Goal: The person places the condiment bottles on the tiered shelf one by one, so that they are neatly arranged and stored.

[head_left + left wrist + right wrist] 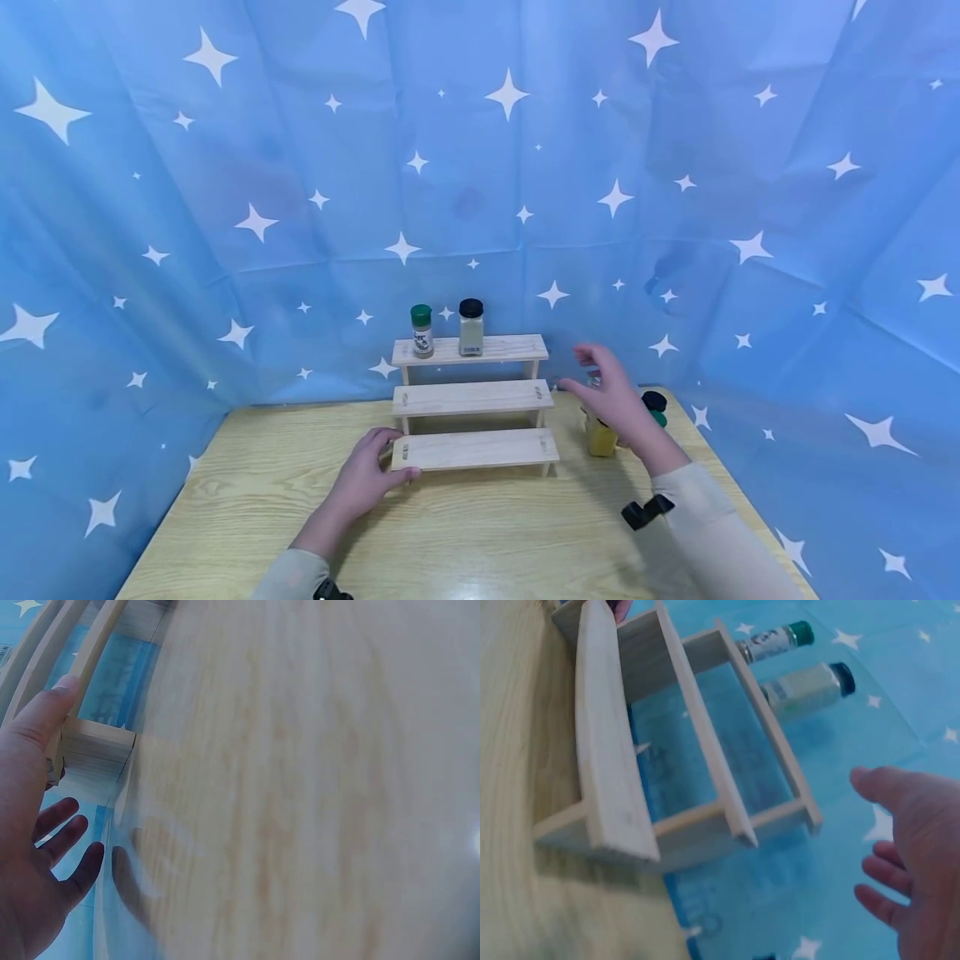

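Observation:
A three-step wooden spice rack stands on the table. My left hand grips the left end of its lowest step, thumb along the front edge and index finger behind; in the left wrist view the other fingers hang free. On the top step are a green-capped spice jar and a black-capped jar of pale contents. My right hand is in the air just right of the rack, thumb and fingers spread with nothing between them. Below it, a yellow spice jar is partly hidden.
Behind my right wrist show a black cap and a green cap of other jars, their bodies mostly covered. A blue star-patterned curtain hangs close behind the table and along both sides.

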`<state>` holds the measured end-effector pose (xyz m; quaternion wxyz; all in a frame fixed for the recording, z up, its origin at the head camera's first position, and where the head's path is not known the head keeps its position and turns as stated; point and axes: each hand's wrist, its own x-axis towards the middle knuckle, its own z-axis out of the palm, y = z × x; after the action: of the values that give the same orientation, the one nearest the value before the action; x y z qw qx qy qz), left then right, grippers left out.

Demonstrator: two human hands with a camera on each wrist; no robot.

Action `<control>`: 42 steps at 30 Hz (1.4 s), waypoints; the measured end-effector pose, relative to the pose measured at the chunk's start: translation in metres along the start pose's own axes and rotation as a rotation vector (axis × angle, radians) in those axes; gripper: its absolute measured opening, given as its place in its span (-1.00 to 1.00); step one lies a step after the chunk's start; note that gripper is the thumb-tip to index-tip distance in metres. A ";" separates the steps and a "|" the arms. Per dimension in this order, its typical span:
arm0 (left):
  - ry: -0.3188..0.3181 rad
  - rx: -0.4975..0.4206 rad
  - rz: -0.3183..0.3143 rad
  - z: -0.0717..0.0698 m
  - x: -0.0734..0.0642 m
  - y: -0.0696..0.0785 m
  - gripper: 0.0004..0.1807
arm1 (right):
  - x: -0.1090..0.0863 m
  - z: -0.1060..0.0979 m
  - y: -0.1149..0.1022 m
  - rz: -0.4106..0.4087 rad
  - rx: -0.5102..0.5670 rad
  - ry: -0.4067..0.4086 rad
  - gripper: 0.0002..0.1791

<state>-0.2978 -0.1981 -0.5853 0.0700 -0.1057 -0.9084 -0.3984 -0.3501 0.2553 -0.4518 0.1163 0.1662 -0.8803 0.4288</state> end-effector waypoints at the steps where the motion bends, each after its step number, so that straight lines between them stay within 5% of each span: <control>1: 0.001 -0.001 0.000 0.000 0.000 0.000 -0.13 | -0.006 -0.003 0.003 0.017 -0.018 0.002 -0.24; 16: 0.002 -0.006 -0.006 0.001 0.001 0.000 -0.15 | -0.055 -0.010 0.036 0.068 -0.202 0.078 -0.36; 42: -0.017 -0.012 -0.047 0.000 0.000 0.004 -0.17 | -0.077 0.020 0.069 0.046 -0.388 0.185 -0.30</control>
<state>-0.2972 -0.1955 -0.5825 0.0523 -0.0883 -0.9088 -0.4045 -0.3073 0.2939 -0.5401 0.2166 0.0804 -0.9355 0.2674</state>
